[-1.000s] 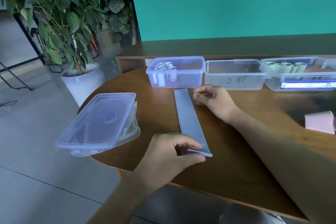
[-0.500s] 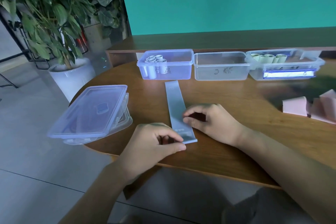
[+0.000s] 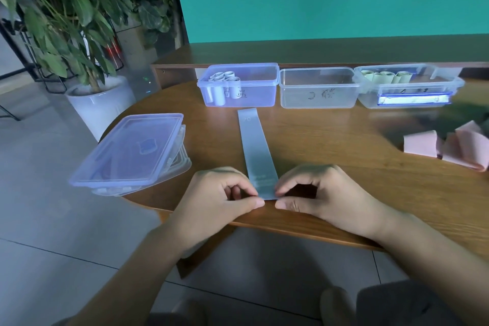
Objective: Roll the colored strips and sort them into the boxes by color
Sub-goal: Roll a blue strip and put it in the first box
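A round wooden table (image 3: 330, 167) stands before a teal wall. A pale blue strip (image 3: 255, 152) lies flat on it, running away from the hands. The left hand (image 3: 219, 200) and right hand (image 3: 324, 193) each pinch a near corner of the strip between thumb and fingers. Beyond the hands sit three clear boxes (image 3: 318, 87). Pink strips (image 3: 447, 147) lie far right of the right hand; stacked lids (image 3: 129, 152) left of the left hand.

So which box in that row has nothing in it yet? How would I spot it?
Look along the far edge of the round wooden table, where three clear plastic boxes stand in a row. The middle box is the one: the left box holds pale blue rolls and the right box greenish rolls.
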Motion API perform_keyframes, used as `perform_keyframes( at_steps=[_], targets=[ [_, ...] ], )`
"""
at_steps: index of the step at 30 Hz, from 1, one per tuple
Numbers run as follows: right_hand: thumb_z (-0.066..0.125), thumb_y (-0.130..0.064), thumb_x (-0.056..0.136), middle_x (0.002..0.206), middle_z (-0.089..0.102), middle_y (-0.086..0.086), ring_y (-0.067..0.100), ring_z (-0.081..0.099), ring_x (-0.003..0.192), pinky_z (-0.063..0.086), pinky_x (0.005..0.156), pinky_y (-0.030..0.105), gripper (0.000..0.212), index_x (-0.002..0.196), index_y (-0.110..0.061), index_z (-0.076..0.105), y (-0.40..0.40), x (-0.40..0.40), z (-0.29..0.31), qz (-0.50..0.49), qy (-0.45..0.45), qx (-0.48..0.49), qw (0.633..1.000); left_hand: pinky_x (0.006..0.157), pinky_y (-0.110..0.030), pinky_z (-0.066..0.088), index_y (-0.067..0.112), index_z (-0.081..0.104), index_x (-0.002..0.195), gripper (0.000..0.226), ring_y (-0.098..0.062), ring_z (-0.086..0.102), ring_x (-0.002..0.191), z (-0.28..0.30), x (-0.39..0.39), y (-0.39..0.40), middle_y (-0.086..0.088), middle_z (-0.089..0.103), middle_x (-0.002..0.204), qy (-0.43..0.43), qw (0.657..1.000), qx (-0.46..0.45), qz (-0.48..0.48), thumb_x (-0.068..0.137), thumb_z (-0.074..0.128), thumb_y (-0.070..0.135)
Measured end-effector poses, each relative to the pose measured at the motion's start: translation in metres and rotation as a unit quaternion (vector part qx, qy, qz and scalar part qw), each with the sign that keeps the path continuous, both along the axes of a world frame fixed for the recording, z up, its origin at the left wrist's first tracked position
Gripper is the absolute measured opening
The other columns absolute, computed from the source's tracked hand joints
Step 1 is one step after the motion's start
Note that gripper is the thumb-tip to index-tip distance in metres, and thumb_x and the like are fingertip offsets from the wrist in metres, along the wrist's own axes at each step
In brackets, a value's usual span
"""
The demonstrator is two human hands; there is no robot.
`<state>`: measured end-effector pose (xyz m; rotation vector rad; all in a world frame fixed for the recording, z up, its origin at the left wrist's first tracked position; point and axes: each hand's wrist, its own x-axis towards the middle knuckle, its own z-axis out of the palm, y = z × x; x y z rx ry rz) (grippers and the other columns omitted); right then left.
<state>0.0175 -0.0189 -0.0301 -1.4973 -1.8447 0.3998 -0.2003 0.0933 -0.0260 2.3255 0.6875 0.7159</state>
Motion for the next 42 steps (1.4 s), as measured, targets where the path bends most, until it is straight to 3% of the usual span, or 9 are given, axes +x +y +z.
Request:
perform_keyframes(
  at_steps=[7, 15, 22, 26, 30, 35, 39, 42],
  targets=[
    [0.080, -0.029, 0.086, 0.099, 0.071, -0.014, 0.006, 0.068, 0.100, 0.052, 0.090, 0.024, 0.010, 0.092, -0.022, 0.078, 0.003, -0.001, -0.005, -0.008, -0.016, 0.011, 1.000, 0.068, -0.010, 0.046, 0.021, 0.080, 0.082, 0.010, -0.008, 0.066, 0.086, -0.004, 0.001, 0.003, 0.016, 0.068, 0.092, 0.000, 0.999, 0.027, 0.016, 0.079, 0.082, 0.030],
    [0.080, -0.034, 0.085, 0.100, 0.068, -0.012, 0.008, 0.065, 0.099, 0.050, 0.090, 0.027, 0.015, 0.089, -0.021, 0.074, 0.012, 0.000, -0.007, -0.021, -0.005, -0.007, 1.000, 0.070, -0.011, 0.043, 0.023, 0.079, 0.078, 0.010, -0.007, 0.063, 0.084, -0.001, 0.003, 0.003, 0.014, 0.064, 0.094, 0.010, 1.000, 0.000, 0.020, 0.076, 0.085, 0.031],
    [0.075, -0.032, 0.090, 0.109, 0.063, -0.014, 0.001, 0.059, 0.105, 0.038, 0.086, 0.008, 0.012, 0.084, -0.021, 0.073, 0.014, -0.001, -0.007, -0.048, -0.018, -0.026, 0.998, 0.071, -0.010, 0.043, 0.023, 0.077, 0.081, 0.011, -0.006, 0.063, 0.089, -0.004, 0.003, 0.005, 0.016, 0.063, 0.095, 0.023, 0.999, 0.026, 0.029, 0.081, 0.080, 0.034],
    [0.078, -0.039, 0.086, 0.115, 0.059, -0.019, -0.003, 0.058, 0.102, 0.041, 0.086, 0.015, 0.015, 0.075, -0.031, 0.071, 0.018, -0.002, 0.000, -0.090, 0.017, -0.093, 0.992, 0.070, -0.010, 0.042, 0.023, 0.076, 0.080, 0.017, -0.003, 0.061, 0.089, -0.004, 0.007, 0.007, 0.016, 0.061, 0.096, 0.045, 0.997, 0.031, 0.052, 0.083, 0.076, 0.039],
    [0.082, -0.039, 0.083, 0.114, 0.058, -0.018, -0.001, 0.057, 0.099, 0.045, 0.087, 0.023, 0.019, 0.072, -0.029, 0.069, 0.023, -0.003, 0.005, -0.116, 0.031, -0.117, 0.986, 0.072, -0.013, 0.044, 0.026, 0.073, 0.078, 0.017, -0.001, 0.060, 0.089, -0.003, 0.010, 0.008, 0.017, 0.059, 0.098, 0.060, 0.995, 0.018, 0.073, 0.080, 0.077, 0.042],
    [0.080, -0.023, 0.086, 0.108, 0.061, -0.009, 0.009, 0.058, 0.098, 0.045, 0.090, 0.023, 0.012, 0.087, -0.031, 0.072, 0.024, -0.002, 0.002, -0.035, 0.067, -0.079, 0.994, 0.075, -0.016, 0.042, 0.033, 0.069, 0.080, 0.010, -0.007, 0.058, 0.093, 0.000, 0.009, 0.009, 0.015, 0.059, 0.099, 0.046, 0.998, 0.015, 0.039, 0.080, 0.078, 0.030],
    [0.073, -0.019, 0.093, 0.113, 0.060, -0.009, 0.010, 0.058, 0.112, 0.041, 0.097, 0.017, 0.012, 0.096, -0.030, 0.076, 0.023, 0.000, -0.002, 0.013, 0.013, -0.048, 0.999, 0.073, -0.011, 0.040, 0.032, 0.074, 0.086, 0.008, -0.008, 0.057, 0.093, -0.003, 0.009, 0.008, 0.016, 0.060, 0.099, 0.051, 0.998, 0.029, 0.018, 0.085, 0.074, 0.024],
    [0.068, -0.025, 0.097, 0.116, 0.057, -0.011, 0.009, 0.058, 0.113, 0.043, 0.100, 0.023, 0.011, 0.100, -0.033, 0.075, 0.023, 0.001, -0.005, 0.015, -0.049, -0.020, 0.999, 0.072, -0.008, 0.040, 0.026, 0.077, 0.090, 0.006, -0.008, 0.059, 0.089, -0.006, 0.008, 0.009, 0.015, 0.061, 0.095, 0.051, 0.996, 0.070, 0.010, 0.088, 0.073, 0.023]
  ],
)
